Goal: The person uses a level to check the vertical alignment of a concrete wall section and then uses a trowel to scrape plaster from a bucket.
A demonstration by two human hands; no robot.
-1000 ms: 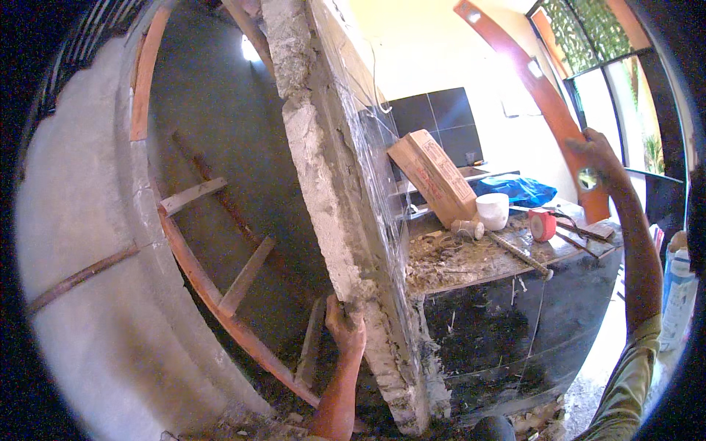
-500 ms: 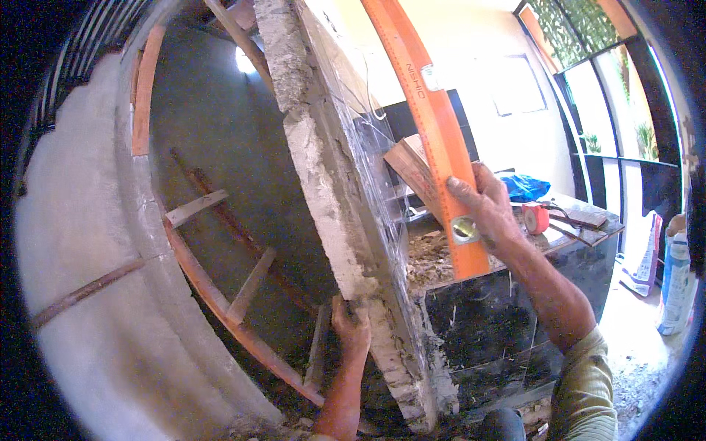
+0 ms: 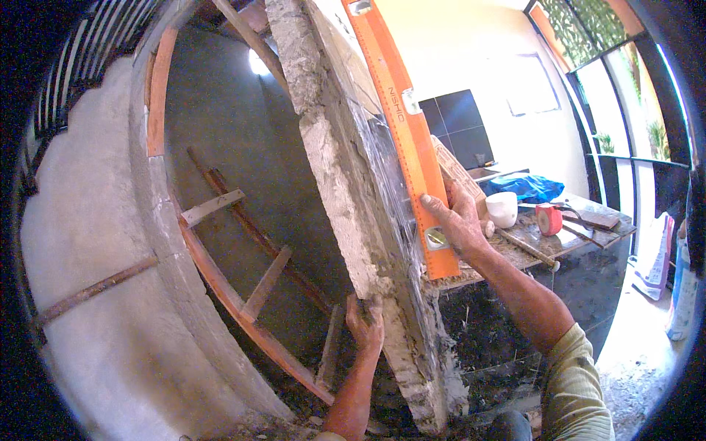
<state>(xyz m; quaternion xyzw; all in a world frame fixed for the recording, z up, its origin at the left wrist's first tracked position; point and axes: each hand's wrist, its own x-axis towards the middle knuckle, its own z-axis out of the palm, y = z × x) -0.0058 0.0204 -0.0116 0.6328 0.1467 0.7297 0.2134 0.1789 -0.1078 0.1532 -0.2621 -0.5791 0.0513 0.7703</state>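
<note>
A long orange spirit level (image 3: 401, 121) stands nearly upright along the right face of the rough, broken-edged wall (image 3: 334, 198). My right hand (image 3: 462, 224) grips it near its lower end, thumb across the front and fingers behind. A bubble vial (image 3: 437, 237) shows just below the thumb. Lower down, my left hand (image 3: 365, 323) is closed against the wall's left edge, its fingers curled and partly hidden. Clear plastic sheeting (image 3: 382, 158) covers part of the wall face beside the level.
On the dark-tiled counter (image 3: 471, 278) right of the wall lie a white cup (image 3: 501, 210), a red tape measure (image 3: 548, 220), a blue plastic bag (image 3: 526, 187) and a wooden-handled tool (image 3: 526, 248). Left of the wall is an opening with a wooden frame (image 3: 250, 331). Bags (image 3: 653, 257) stand far right.
The level has swung left, closer to the wall face, with my right hand on it. The cup and wooden handle now show. My left hand stays at the wall edge.
</note>
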